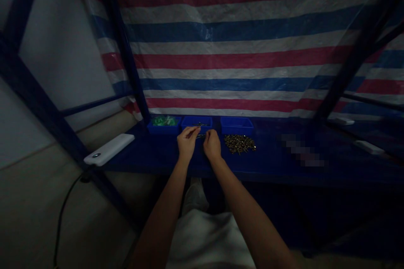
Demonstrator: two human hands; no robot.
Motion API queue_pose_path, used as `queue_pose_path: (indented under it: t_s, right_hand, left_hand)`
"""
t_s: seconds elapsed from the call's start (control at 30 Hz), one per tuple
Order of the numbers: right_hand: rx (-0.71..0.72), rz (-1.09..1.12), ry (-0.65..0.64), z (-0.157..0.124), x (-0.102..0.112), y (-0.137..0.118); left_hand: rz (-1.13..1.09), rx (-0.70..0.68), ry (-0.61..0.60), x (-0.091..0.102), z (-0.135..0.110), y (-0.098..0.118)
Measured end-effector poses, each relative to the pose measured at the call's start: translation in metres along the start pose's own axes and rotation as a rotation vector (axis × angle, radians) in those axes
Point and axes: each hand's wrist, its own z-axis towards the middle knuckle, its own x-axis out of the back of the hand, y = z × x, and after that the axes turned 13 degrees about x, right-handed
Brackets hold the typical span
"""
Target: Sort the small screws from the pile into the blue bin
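Above the front half of the blue table, my left hand [187, 142] is closed, with thumb and fingers pinched together. What lies in that pinch is too small and dark to name. Close beside it, my right hand [212, 143] is curled with its fingertips turned away from view. Thin dark pieces [200, 136] show in the gap between the two hands; I cannot tell which hand holds them. Just right of my right hand lies a pile of small brass-coloured metal pieces [240, 143]. Behind my hands stands a blue bin [206, 119] with some thin dark items in it.
A blue bin [151, 129] at the left holds green pieces [164, 121]. Another blue bin [236, 130] stands behind the pile. A long white device [110, 149] lies at the table's left end. Blue frame posts [126, 54] and a striped sheet [221, 59] enclose the table [268, 162].
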Motion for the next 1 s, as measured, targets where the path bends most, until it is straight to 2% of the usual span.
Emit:
queue_pose_path:
  t_s: [0.13, 0.23, 0.33, 0.43, 0.5, 0.57, 0.63, 0.73, 0.8, 1.0]
  right_hand:
    - [-0.004, 0.003, -0.003, -0.001, 0.000, 0.000]
    - [-0.012, 0.003, -0.014, -0.001, 0.000, -0.001]
    - [-0.030, -0.006, -0.045, -0.001, 0.001, -0.002]
    - [-0.050, -0.018, -0.074, 0.000, 0.002, -0.003]
    - [-0.054, -0.019, -0.078, 0.000, 0.003, -0.003]
    - [-0.054, -0.018, -0.080, 0.000, 0.003, -0.003]
    - [-0.055, -0.022, -0.085, 0.000, 0.003, -0.003]
    - [-0.054, -0.030, -0.099, 0.000, 0.003, -0.003]
    - [-0.053, -0.035, -0.110, -0.001, 0.003, -0.002]
    - [-0.046, -0.046, -0.127, 0.000, 0.003, -0.004]
  left_hand:
    - [0.129, -0.234, -0.035, 0.005, -0.010, 0.010]
    - [0.141, -0.281, -0.026, 0.007, -0.015, 0.013]
    - [0.055, -0.155, 0.051, 0.008, -0.015, 0.011]
    - [-0.189, 0.121, 0.154, 0.009, -0.010, 0.007]
    - [-0.327, 0.272, 0.143, 0.009, -0.008, 0.005]
    - [-0.340, 0.349, 0.082, 0.010, -0.006, 0.004]
    - [-0.225, 0.344, -0.002, 0.010, -0.006, 0.004]
    - [0.034, 0.254, -0.186, 0.010, -0.003, 0.003]
    - [0.147, 0.224, -0.268, 0.010, 0.002, 0.001]
    - [0.142, 0.360, -0.226, 0.004, 0.024, 0.002]
